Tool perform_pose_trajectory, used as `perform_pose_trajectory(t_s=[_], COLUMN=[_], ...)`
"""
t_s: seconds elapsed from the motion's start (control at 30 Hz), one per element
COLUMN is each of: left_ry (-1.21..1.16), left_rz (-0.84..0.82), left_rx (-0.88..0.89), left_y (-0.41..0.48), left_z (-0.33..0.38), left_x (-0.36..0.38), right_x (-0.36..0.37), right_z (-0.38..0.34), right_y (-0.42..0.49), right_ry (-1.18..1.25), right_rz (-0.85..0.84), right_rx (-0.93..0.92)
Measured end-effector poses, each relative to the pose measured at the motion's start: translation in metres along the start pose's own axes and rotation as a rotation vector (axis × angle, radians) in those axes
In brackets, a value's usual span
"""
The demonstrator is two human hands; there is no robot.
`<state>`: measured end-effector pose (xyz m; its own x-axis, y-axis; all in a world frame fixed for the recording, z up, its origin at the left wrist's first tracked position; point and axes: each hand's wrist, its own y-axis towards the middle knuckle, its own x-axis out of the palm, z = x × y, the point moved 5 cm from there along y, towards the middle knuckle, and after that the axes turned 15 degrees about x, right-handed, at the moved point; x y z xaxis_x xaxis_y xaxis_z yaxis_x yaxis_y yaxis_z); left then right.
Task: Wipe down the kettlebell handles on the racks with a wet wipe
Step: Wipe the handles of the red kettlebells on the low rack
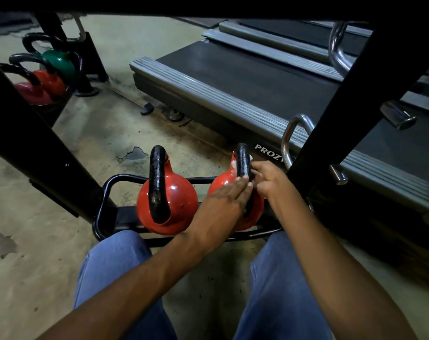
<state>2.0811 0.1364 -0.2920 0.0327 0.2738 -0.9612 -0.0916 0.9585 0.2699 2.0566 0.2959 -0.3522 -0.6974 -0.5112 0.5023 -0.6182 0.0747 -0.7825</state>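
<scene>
treadmill behind, to the right | black rack low on floor, bearing two red kettlebells | left kettlebell untouched | right kettlebell under both hands | left hand flat, straight fingertips on its black handle | right hand curled against handle's right side | white wipe peeking out both sides of handle

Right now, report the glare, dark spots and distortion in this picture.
Head view: dim overall; the rack post and the top edge go nearly black. Head view: small glare spots on the left kettlebell and the chrome loop. Head view: the wide-angle lens splays the posts and the treadmill; left hand, right hand, wipe and right handle look sharp.
</scene>
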Motion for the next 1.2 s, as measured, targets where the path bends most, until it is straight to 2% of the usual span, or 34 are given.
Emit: perform_pose_trajectory(t_s=[0.2, 0.27, 0.3, 0.4, 0.5, 0.57, 0.63, 0.7, 0.77, 0.9, 1.0, 1.1, 1.2], left_ry=[0.001, -0.026, -0.036, -0.047, -0.042, -0.028, -0.02, -0.017, -0.018, -0.029, -0.015, -0.006, 0.008], left_rz=[0.001, 0.004, 0.009, 0.013, -0.004, -0.004, -0.005, -0.023, -0.042, -0.046, -0.063, -0.084, -0.117], left_rx=[0.004, 0.019, 0.02, 0.013, 0.028, 0.03, 0.029, 0.03, 0.04, 0.042, 0.036, 0.034, 0.039], left_y=[0.0, -0.002, -0.004, -0.017, -0.024, -0.025, -0.024, -0.022, -0.021, -0.019, -0.019, -0.019, -0.017], left_z=[0.0, 0.002, 0.003, 0.008, 0.015, 0.017, 0.016, 0.016, 0.017, 0.018, 0.02, 0.019, 0.019], left_x=[-0.001, -0.001, 0.0, 0.004, 0.012, 0.013, 0.013, 0.011, 0.011, 0.007, 0.007, 0.009, 0.009], right_x=[0.014, 0.009, 0.003, -0.014, 0.007, 0.035, 0.062, 0.082, 0.096, 0.119, 0.128, 0.13, 0.115], right_z=[0.0, 0.007, 0.01, -0.001, -0.02, -0.033, -0.048, -0.058, -0.065, -0.067, -0.057, -0.036, -0.011], right_y=[0.005, -0.006, -0.009, -0.016, -0.032, -0.037, -0.033, -0.027, -0.028, -0.029, -0.027, -0.028, -0.019], right_ry=[0.158, 0.063, -0.01, -0.219, -0.772, -1.203, -1.663, -2.108, -2.368, -2.576, -2.646, -2.844, -3.067], right_rz=[-0.045, -0.043, -0.001, 0.291, 0.537, 0.614, 0.592, 0.5, 0.457, 0.473, 0.512, 0.549, 0.467], right_rx=[-0.037, -0.059, -0.129, -0.633, -1.092, -1.227, -1.096, -0.839, -0.711, -0.691, -0.584, -0.6, -0.485])
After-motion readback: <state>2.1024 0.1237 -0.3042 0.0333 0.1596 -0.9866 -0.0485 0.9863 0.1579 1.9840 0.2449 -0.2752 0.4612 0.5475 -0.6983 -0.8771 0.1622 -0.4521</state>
